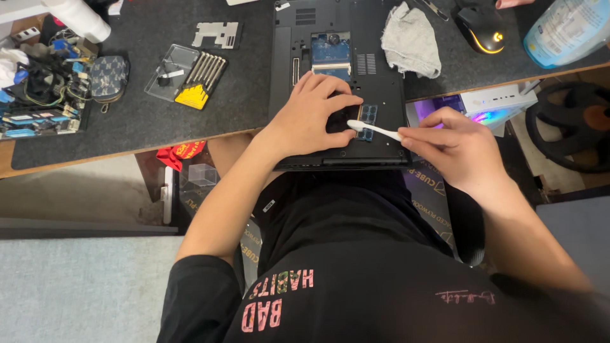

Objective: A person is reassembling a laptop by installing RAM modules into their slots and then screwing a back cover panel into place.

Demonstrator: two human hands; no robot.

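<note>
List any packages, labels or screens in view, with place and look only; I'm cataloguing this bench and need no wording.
Screwdriver set case: left of the laptop, clear hinged box with a yellow insert.
Plastic bottle: top right corner, pale blue with a large label.
Small white label: top left corner of the upturned black laptop.
No lit screen shows.

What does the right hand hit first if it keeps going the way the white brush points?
Likely the left hand: the right hand aims its white brush leftward across the open laptop base, and the brush head sits near the left fingertips. Depth is unclear.
</note>
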